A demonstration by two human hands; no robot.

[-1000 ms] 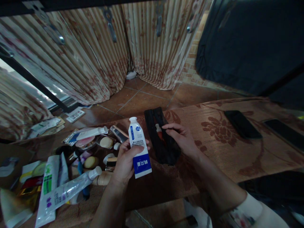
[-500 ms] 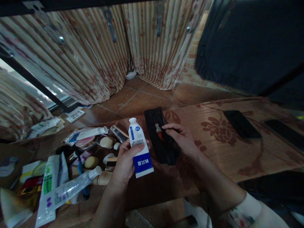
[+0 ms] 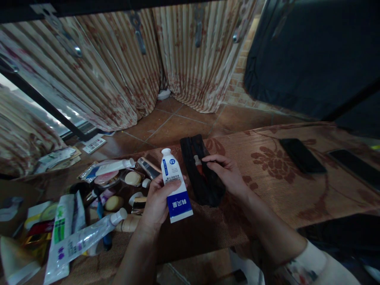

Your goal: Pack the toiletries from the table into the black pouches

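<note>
My left hand (image 3: 158,200) grips a white and blue squeeze tube (image 3: 179,204), its thumb across the front and its narrow capped end pointing away from me. A black pouch (image 3: 191,174) lies just right of the tube, opened along its length. Inside it shows a small reddish bottle (image 3: 199,167) with a pale top. At the pouch's right edge, my right hand (image 3: 227,174) is closed in a pinch on the black fabric, fingertips close to the bottle's top.
Left of the pouch lie several cosmetics, among them a clear-and-white tube (image 3: 86,237), a green-marked tube (image 3: 61,221) and a round beige sponge (image 3: 114,203). Two dark phones, one nearer (image 3: 303,155) and one farther right (image 3: 356,168), rest on the patterned cloth (image 3: 267,194). Curtains (image 3: 192,59) hang behind.
</note>
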